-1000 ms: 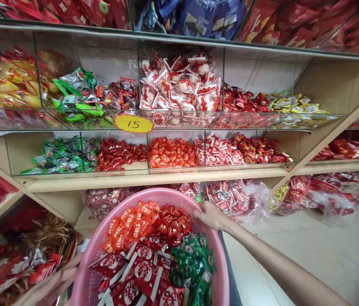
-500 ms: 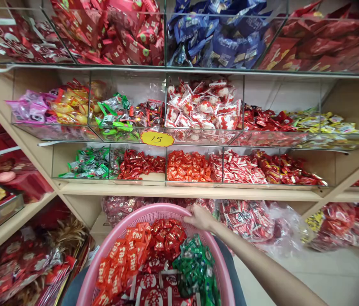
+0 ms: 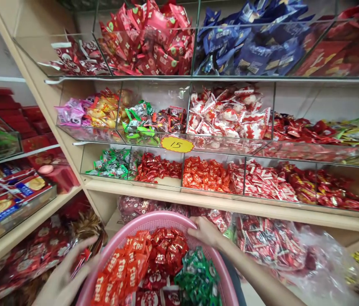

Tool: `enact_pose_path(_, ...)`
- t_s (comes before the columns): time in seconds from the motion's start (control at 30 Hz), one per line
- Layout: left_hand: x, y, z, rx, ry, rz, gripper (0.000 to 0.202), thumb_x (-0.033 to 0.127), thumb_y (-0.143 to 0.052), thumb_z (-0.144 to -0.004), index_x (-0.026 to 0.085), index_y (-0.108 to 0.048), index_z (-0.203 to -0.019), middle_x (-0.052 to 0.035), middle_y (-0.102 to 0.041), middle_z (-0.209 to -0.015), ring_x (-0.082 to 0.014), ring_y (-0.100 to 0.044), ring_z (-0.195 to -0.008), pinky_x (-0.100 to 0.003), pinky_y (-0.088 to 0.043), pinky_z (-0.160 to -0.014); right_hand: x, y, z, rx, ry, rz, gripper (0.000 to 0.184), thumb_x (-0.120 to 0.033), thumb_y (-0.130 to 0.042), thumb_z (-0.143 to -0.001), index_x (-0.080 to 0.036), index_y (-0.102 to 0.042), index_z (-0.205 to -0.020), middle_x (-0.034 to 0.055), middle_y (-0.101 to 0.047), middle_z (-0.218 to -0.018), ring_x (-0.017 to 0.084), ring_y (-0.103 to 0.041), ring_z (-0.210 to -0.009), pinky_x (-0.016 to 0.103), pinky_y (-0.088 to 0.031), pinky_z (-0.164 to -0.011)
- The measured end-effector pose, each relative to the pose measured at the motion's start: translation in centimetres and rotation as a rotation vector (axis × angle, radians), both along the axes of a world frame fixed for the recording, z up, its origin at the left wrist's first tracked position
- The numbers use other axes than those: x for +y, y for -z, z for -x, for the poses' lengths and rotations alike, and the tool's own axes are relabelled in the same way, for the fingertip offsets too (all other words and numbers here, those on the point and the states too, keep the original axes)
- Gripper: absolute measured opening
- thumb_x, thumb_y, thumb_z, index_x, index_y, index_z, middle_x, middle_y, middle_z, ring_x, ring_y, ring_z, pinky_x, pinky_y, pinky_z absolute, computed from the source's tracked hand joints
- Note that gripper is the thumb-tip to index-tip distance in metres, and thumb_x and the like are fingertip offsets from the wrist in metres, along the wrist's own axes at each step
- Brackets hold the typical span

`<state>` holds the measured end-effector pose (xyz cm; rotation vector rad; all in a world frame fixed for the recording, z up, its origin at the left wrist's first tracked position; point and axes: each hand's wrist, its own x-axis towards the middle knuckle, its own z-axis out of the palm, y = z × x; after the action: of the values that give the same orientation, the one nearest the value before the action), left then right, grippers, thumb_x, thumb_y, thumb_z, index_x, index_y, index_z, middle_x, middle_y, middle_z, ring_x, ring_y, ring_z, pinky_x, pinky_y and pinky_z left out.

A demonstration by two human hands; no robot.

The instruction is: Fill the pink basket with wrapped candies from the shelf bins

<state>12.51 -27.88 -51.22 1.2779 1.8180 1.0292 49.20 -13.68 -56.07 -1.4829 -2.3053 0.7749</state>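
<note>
A pink plastic basket [image 3: 115,242] fills the lower middle of the head view, close to my body. Inside lie orange-wrapped candies [image 3: 123,267], shiny red candies [image 3: 167,250], green-wrapped candies [image 3: 197,276] and dark red packets with white print [image 3: 150,296]. My right hand [image 3: 204,233] grips the basket's far right rim, its fingers curled over the edge. At the lower left, my left hand [image 3: 67,272] is beside the basket's left rim, slightly blurred, with fingers spread and nothing in them.
Shelves ahead hold clear bins of wrapped sweets, among them orange candies [image 3: 204,174] and white-and-red packs [image 3: 227,110]. A yellow price tag reading 15 [image 3: 177,144] hangs mid-shelf. Plastic bags of packets [image 3: 271,242] lie underneath. Boxed biscuits [image 3: 10,199] stand on the left shelf.
My left hand has come into view at the lower left. The view has turned left, so the shelves sit farther right. My right hand still holds the basket rim.
</note>
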Motion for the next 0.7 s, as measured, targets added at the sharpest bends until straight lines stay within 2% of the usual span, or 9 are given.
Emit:
enact_pose_path(0.07,4.0,-1.5,-1.4,0.008,0.073,-0.023,0.063,0.052,-0.066,-0.059,0.027,-0.058,-0.116,-0.0019,-0.054,-0.130,-0.0305,-0.042,-0.124,-0.042,-0.033,-0.105,-0.2,-0.1,0.4,0.003,-0.003,-0.003,0.017,-0.028,-0.048,-0.074,-0.017,-0.061,-0.074,-0.0015,-0.055,-0.061,0.011,-0.048,-0.056,0.019,-0.027,-0.052)
enact_pose_path(0.1,5.9,-2.1,-2.0,-0.014,0.144,-0.010,0.061,0.052,-0.066,-0.062,0.024,-0.058,-0.115,-0.0047,-0.054,-0.130,-0.0290,-0.042,-0.124,-0.042,-0.029,-0.106,-0.3,-0.2,0.6,0.007,-0.003,-0.002,0.016,-0.028,-0.049,-0.074,-0.017,-0.061,-0.074,-0.0014,-0.055,-0.061,0.011,-0.048,-0.056,0.019,-0.027,-0.052)
enact_pose_path(0.17,8.8,-2.7,-3.0,-0.187,0.348,0.097,0.056,0.051,-0.063,-0.068,0.022,-0.059,-0.116,-0.0076,-0.055,-0.129,-0.0266,-0.046,-0.121,-0.040,-0.031,-0.105,-0.4,-0.4,1.0,0.013,-0.007,0.001,0.015,-0.026,-0.049,-0.073,-0.017,-0.060,-0.074,-0.0014,-0.055,-0.061,0.011,-0.048,-0.057,0.019,-0.027,-0.052)
enact_pose_path(0.23,10.5,-2.6,-3.5,-0.432,0.492,0.154,0.053,0.052,-0.061,-0.070,0.018,-0.063,-0.110,-0.0107,-0.060,-0.122,-0.0263,-0.052,-0.116,-0.038,-0.036,-0.102,-0.5,-0.8,1.3,0.018,-0.013,-0.003,0.014,-0.026,-0.049,-0.073,-0.017,-0.060,-0.072,-0.0016,-0.054,-0.061,0.010,-0.047,-0.057,0.019,-0.027,-0.052)
enact_pose_path(0.37,11.6,-1.3,-3.3,-0.566,0.569,0.268,0.042,0.043,-0.067,-0.069,0.021,-0.067,-0.104,-0.0071,-0.067,-0.111,-0.0255,-0.058,-0.107,-0.035,-0.043,-0.095,-0.6,-2.0,1.8,0.010,-0.045,-0.031,0.013,-0.025,-0.050,-0.074,-0.017,-0.059,-0.068,-0.0030,-0.048,-0.057,0.009,-0.041,-0.053,0.019,-0.026,-0.052)
enact_pose_path(0.47,11.6,-0.5,-2.9,-0.592,0.618,0.331,0.042,0.039,-0.066,-0.071,0.021,-0.063,-0.110,-0.0070,-0.067,-0.110,-0.0251,-0.060,-0.104,-0.035,-0.045,-0.092,-0.6,-2.7,2.4,-0.048,-0.056,-0.054,0.012,-0.026,-0.052,-0.073,-0.016,-0.057,-0.067,-0.0029,-0.046,-0.056,0.009,-0.039,-0.053,0.020,-0.024,-0.051)
enact_pose_path(0.57,11.4,0.1,-2.2,-0.621,0.644,0.369,0.049,0.033,-0.066,-0.073,0.022,-0.056,-0.119,-0.0066,-0.066,-0.112,-0.0248,-0.062,-0.099,-0.038,-0.045,-0.090,-0.4,-3.1,3.4,-0.116,-0.065,-0.083,0.013,-0.029,-0.053,-0.074,-0.017,-0.058,-0.071,-0.0012,-0.051,-0.061,0.010,-0.042,-0.055,0.020,-0.024,-0.051)
enact_pose_path(0.7,11.1,0.9,-1.2,-0.575,0.637,0.321,0.060,0.027,-0.071,-0.067,0.025,-0.052,-0.124,-0.0037,-0.060,-0.123,-0.0246,-0.053,-0.113,-0.035,-0.038,-0.098,0.2,-2.9,4.6,-0.218,-0.098,-0.097,0.013,-0.029,-0.052,-0.076,-0.018,-0.060,-0.078,0.0014,-0.058,-0.069,0.013,-0.050,-0.060,0.021,-0.027,-0.053)
